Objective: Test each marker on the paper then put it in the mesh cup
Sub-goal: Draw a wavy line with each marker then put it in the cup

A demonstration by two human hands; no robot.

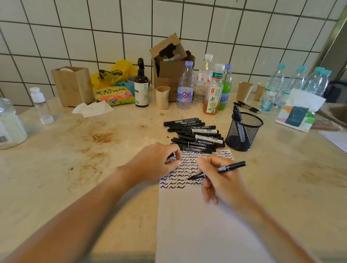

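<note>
On the stained beige stone worktop (64, 148), a white paper sheet (207, 226) lies lengthwise before the person, so each row of black squiggles sits within easy reach. Her right hand (220, 182) grips an uncapped black marker (219, 170) like a pen, tip at the newest row. The left hand (156, 161) curls around something small and dark, likely the cap, though mostly hidden. Untested black markers (195, 135) lie heaped beside the black mesh cup (243, 132), which holds a few already.

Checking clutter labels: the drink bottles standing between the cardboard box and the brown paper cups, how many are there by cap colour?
Purple-capped bottles: 2
White-capped bottles: 2
Total: 4
</note>
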